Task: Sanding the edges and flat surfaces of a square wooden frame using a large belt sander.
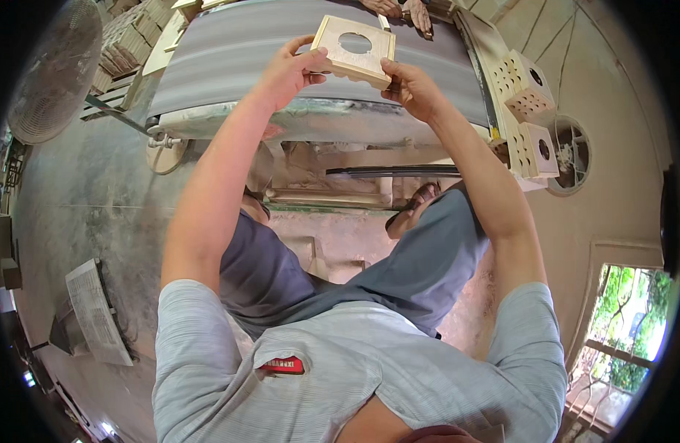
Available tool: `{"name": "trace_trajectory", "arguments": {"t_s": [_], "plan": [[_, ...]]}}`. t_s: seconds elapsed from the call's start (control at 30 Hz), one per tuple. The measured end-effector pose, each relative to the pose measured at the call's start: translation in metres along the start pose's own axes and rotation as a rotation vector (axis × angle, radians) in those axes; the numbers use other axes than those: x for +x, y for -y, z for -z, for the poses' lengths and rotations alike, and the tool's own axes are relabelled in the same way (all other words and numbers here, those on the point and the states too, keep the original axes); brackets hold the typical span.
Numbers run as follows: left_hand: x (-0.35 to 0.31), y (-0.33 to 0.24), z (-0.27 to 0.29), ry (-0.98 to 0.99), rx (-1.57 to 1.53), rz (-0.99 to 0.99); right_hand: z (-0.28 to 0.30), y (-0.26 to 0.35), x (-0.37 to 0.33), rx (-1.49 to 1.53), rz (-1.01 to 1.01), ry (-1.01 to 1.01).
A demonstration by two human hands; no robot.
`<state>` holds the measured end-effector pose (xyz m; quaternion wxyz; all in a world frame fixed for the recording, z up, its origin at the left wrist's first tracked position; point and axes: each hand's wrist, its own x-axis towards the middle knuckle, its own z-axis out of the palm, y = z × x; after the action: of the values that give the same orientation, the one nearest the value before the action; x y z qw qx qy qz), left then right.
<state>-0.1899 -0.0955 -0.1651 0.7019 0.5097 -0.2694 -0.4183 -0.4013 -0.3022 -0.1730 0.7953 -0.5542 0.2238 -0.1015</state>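
A pale square wooden box [349, 62] with a round hole in its upper face is held up between my two hands, over the near part of a wide grey belt [222, 66]. My left hand [288, 72] grips its left side, thumb on the upper face. At the right corner, my right hand [415, 88] has closed thumb and fingers around the edge. The front lower edge looks scalloped. Whether the box's underside touches the belt is hidden. Across the belt, another person's hands [402, 10] rest near a light wooden strip [384, 23].
Two wooden boxes with rows of holes [528, 109] [523, 152] stand on the machine's right side. A round housing [571, 156] is beside them. A large fan [56, 81] and stacked wooden pieces [129, 37] are at left. A black bar [391, 171] lies under the belt's front roller.
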Motion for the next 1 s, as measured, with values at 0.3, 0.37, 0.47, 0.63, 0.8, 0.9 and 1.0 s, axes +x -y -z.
{"name": "trace_trajectory", "arguments": {"t_s": [0.3,0.37,0.47,0.63,0.8,0.9,1.0], "plan": [[0.003,0.008,-0.002,0.108,0.005,0.083,0.018,-0.008,-0.008,-0.146,0.028,-0.073],[0.003,0.008,-0.002,0.162,0.031,0.058,0.025,-0.009,-0.007,-0.216,0.027,-0.042],[0.005,0.009,0.0,0.211,0.009,0.03,0.028,-0.01,-0.006,-0.204,0.049,-0.032],[0.005,0.005,-0.005,0.246,0.015,0.063,0.03,-0.005,-0.012,-0.112,0.059,-0.022],[0.002,0.003,-0.007,0.266,-0.021,0.06,0.03,-0.003,-0.019,-0.078,0.077,-0.034],[0.003,0.001,-0.003,0.307,0.018,0.058,0.033,-0.003,-0.016,-0.102,0.072,-0.032],[0.004,0.001,-0.001,0.345,0.021,0.056,0.037,-0.004,-0.013,-0.095,0.069,-0.024]]}}
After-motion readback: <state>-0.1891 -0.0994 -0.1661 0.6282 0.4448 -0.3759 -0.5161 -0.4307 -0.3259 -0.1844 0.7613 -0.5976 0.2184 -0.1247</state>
